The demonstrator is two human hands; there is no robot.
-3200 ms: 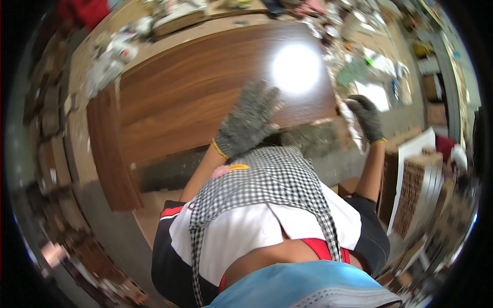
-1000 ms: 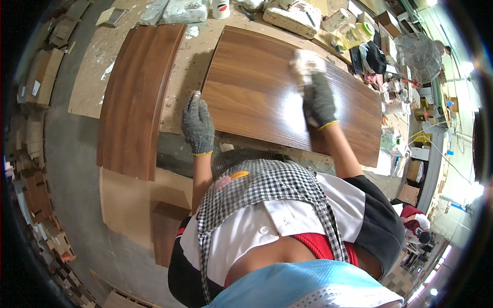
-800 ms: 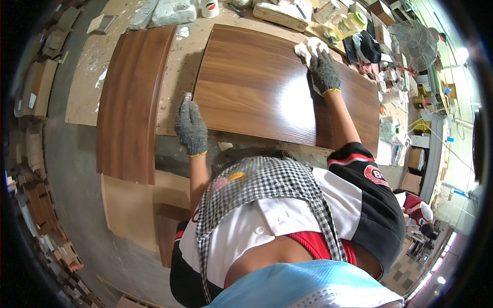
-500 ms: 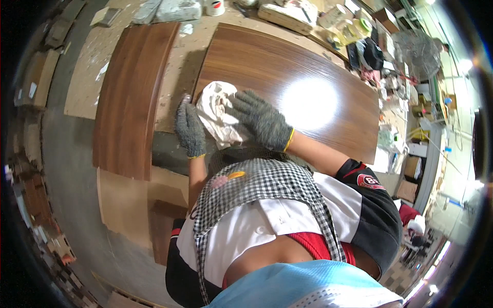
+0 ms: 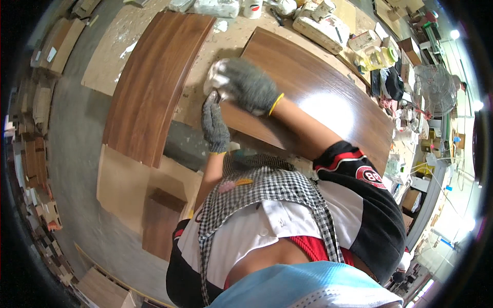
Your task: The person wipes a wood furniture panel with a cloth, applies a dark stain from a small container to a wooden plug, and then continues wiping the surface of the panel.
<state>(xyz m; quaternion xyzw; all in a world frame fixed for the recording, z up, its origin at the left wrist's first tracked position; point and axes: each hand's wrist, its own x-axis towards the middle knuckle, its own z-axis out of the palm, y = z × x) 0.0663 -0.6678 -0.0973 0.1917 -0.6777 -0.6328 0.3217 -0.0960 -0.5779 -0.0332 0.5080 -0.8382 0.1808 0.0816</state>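
Note:
My right hand [image 5: 251, 86], in a dark grey knit glove with a yellow cuff, presses a bunched white cloth [image 5: 215, 78] at the left end of a dark brown wood-grain panel [image 5: 303, 84]. Most of the cloth is hidden under the fingers. My left hand [image 5: 215, 126], gloved alike, is closed on the panel's near left corner, its fingers pointing away from me. Its thumb is hard to make out. The panel lies on the worktable, glossy with a bright light reflection on its right part.
A second brown panel [image 5: 154, 87] lies to the left, over the board-covered table. At the back stand a white cup [image 5: 252, 8], a stained white block [image 5: 321, 31] and a bottle of yellow liquid [image 5: 379, 58]. A fan [image 5: 435, 90] is at the right. Stacked boards [image 5: 61, 43] line the far left.
My right hand has moved left and away from me with the cloth, out to the panel's left end. The left hand has shifted slightly along with the panel as the view turned.

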